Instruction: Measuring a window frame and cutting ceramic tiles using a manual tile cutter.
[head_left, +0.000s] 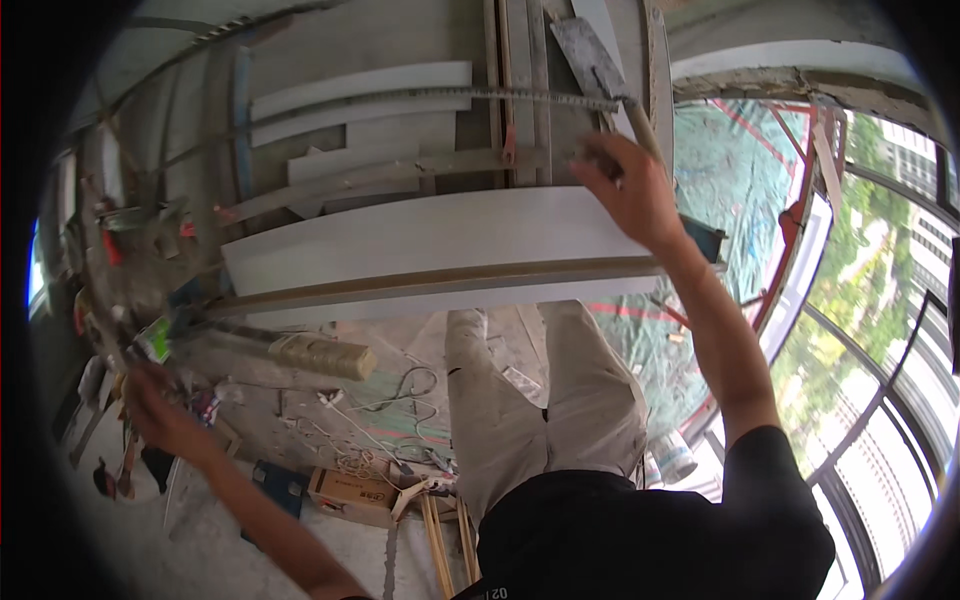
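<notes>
My right hand point(628, 190) is raised and closed around the wooden handle of a trowel point(592, 62), whose flat grey blade points up and away. Just below that hand lies a long white board point(430, 245) with a wooden batten point(440, 283) along its near edge. My left hand point(160, 412) reaches out low on the left, fingers curled near a clutter of small tools; motion blur hides whether it holds one. A tube-shaped cartridge point(270, 352) lies just right of the left hand. My light trousers point(540, 400) show below the board.
More white boards point(360, 90) and a long metal ruler point(480, 95) lie on the grey surface above. A cardboard box point(350, 495), loose cables point(400, 400) and wooden strips point(440, 540) sit on the floor. Green netting point(740, 190) and curved window frames point(870, 400) fill the right.
</notes>
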